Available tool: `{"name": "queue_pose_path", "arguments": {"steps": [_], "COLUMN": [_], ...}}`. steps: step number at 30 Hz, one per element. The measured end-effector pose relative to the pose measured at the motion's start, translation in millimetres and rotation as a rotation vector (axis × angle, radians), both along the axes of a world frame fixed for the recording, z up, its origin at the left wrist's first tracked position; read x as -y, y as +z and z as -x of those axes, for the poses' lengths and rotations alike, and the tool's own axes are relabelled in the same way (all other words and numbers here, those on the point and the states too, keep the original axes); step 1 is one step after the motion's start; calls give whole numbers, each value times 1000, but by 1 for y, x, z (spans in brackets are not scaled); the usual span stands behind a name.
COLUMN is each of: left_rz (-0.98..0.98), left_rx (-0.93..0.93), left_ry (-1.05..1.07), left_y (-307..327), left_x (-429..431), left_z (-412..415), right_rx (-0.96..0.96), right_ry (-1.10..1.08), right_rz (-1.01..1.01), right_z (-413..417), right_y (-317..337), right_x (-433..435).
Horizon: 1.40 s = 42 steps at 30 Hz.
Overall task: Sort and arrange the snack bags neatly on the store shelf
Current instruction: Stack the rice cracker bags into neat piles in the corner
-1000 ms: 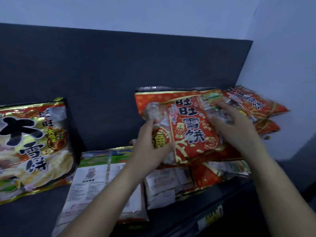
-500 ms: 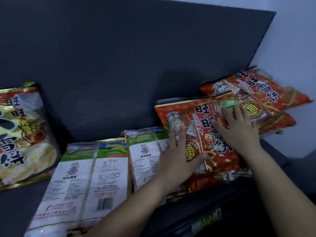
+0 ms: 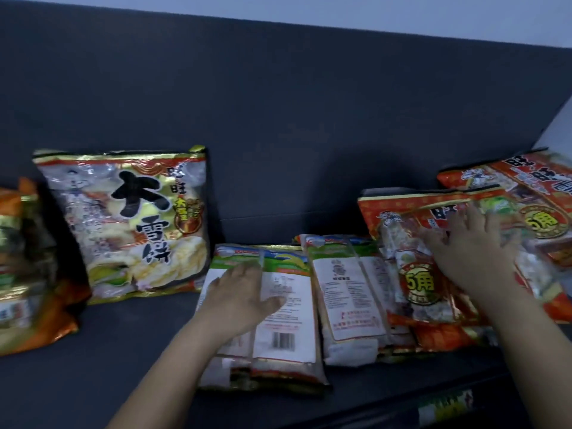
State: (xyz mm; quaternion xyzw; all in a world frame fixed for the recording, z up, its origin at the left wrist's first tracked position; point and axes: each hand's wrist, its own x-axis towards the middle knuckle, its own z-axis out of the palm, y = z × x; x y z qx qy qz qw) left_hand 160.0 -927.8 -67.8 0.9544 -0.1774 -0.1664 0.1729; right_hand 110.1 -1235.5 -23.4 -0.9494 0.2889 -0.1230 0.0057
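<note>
Two white-backed snack bags lie face down on the dark shelf (image 3: 130, 351). My left hand (image 3: 238, 292) rests flat on the left white bag (image 3: 284, 320), fingers straight. The second white bag (image 3: 346, 298) lies just to its right. My right hand (image 3: 470, 252) lies spread on a red snack bag (image 3: 414, 267) that leans on the right-hand pile. Another red bag (image 3: 526, 187) sits behind it at the far right. A large gold bag (image 3: 130, 224) stands against the back panel on the left.
An orange and gold bag (image 3: 24, 274) stands at the far left edge. The dark back panel (image 3: 278, 103) closes the shelf behind. A pale wall (image 3: 560, 128) bounds the right. A price label (image 3: 445, 407) sits on the shelf's front edge.
My left hand left the red bag and moved left onto the white bag. My right hand stays on the red bag, now laid lower. The view swung left.
</note>
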Motion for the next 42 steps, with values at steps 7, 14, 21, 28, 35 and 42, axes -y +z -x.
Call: {"name": "queue_pose_path", "arguments": {"steps": [7,14,21,28,35,42], "left_rz": [80,548,898,1228,1205,1171], "left_rx": [-58,-249,-402,-388,-270,-244], "left_ry": [201,230,221,122,-147,-365], "left_y": [-33,-47,-46,-22,-29,-13], "left_x": [-80,-99,-104,-96,-63,-8], "left_z": [14,33,44,58,39,46], "right_rx": [-110,-314,-445,-104,90,107], "right_ry": [347,614,598,517,457,377], "right_rz": [-56,-292,-481,-810,-1345,-1491], "right_z": [-1,19,24,29,40,37], "right_y": [-2,-37,-62,-51,-5,28], "right_x": [-127,-226,-253,-254,-218,-147]}}
